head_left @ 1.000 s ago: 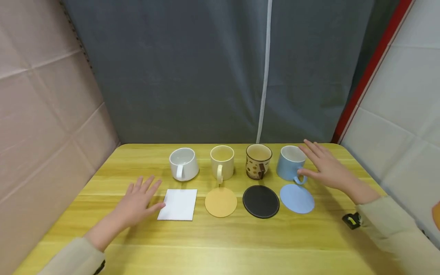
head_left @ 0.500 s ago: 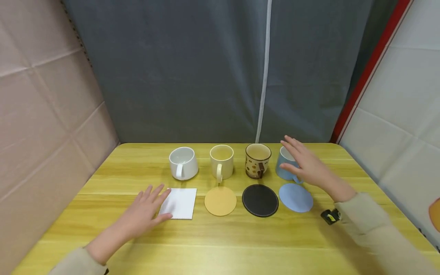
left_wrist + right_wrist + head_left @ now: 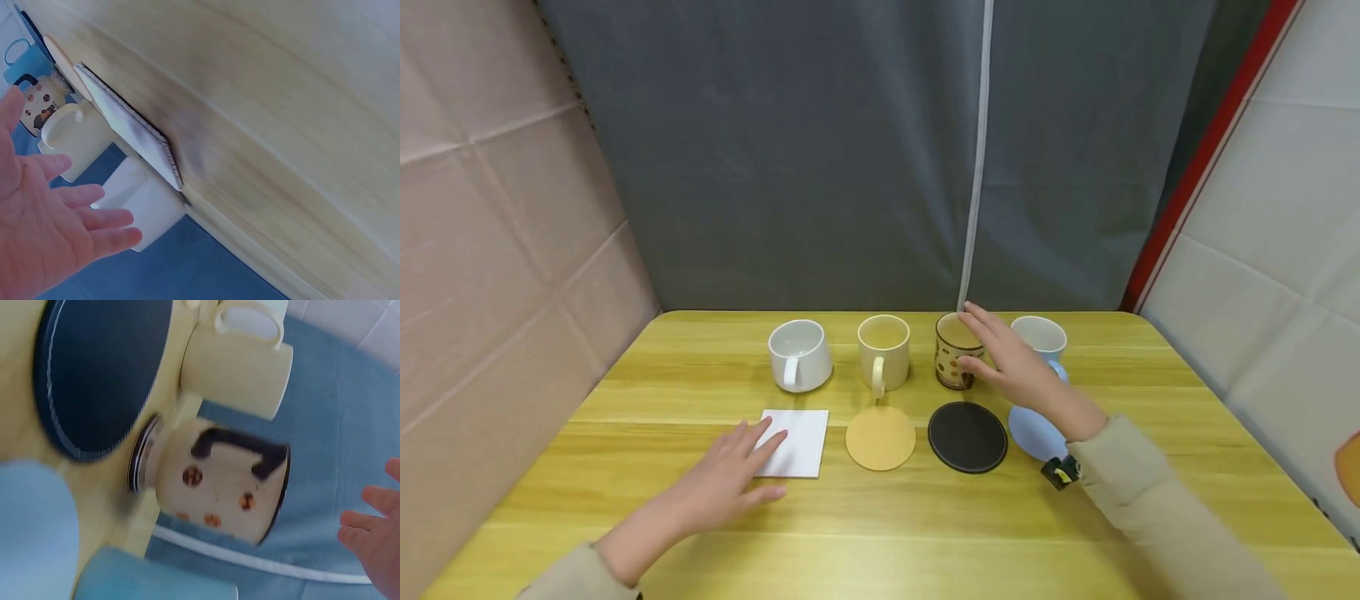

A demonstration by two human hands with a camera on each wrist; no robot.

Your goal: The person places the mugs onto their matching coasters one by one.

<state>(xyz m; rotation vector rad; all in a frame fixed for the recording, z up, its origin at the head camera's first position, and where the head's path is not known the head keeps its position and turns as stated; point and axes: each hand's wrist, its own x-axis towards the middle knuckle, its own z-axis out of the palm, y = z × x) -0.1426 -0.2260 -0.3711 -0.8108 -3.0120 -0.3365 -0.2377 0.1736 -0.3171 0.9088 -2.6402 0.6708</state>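
My right hand [image 3: 1017, 367] hangs with spread fingers in front of a brown-patterned cream mug [image 3: 953, 360], overlapping its handle side in the head view. That mug [image 3: 215, 478] shows its dark handle in the right wrist view, with the fingertips apart from it. Behind the right hand stands a light blue mug [image 3: 1036, 333], partly hidden. Over the left edge of a white square coaster [image 3: 801, 442] is my left hand [image 3: 722, 483], fingers straight and holding nothing. A white cup [image 3: 805, 358] and a pale yellow mug [image 3: 891, 358] stand further back.
A yellow round coaster [image 3: 881, 438], a black round coaster [image 3: 967, 437] and a partly covered blue coaster [image 3: 1033, 432] lie in front of the mugs on the wooden table [image 3: 880, 533]. A grey curtain [image 3: 812, 167] closes off the back, with pale cloth walls [image 3: 497, 250] at both sides.
My right hand has moved left from the blue mug to the brown-patterned mug. The left hand has shifted slightly right and nearer to me, over the white coaster. Mugs and coasters stay put.
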